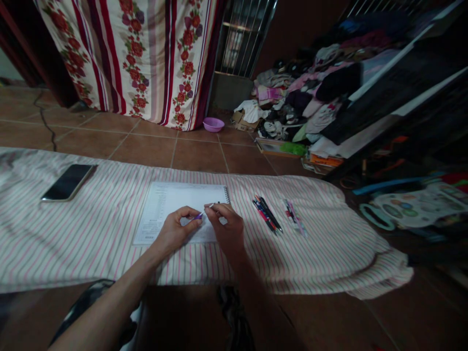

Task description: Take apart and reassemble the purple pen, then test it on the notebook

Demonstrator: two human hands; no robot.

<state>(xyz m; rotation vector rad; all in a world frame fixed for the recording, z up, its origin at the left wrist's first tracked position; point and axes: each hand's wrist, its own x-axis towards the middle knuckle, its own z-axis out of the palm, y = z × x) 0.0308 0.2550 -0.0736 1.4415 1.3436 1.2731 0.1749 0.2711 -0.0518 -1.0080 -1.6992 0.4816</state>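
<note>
A spiral notebook (171, 202) lies on a pink-striped cloth (91, 234) spread over the tiled floor. Both hands meet above the notebook's lower right part. My left hand (177, 229) pinches the purple end of a pen (204, 210) between thumb and fingers. My right hand (228, 229) is closed round the pen's other, pale end, and the pen spans the small gap between the two hands. To the right on the cloth lie a bunch of dark and red pens (267, 213) and a pale pen or marker (295, 218).
A black phone (68, 182) rests on the cloth at the left. Behind are a flowered curtain (146, 53), a small purple bowl (213, 124), a heap of clothes (300, 92), and toys (413, 207) on the floor at the right.
</note>
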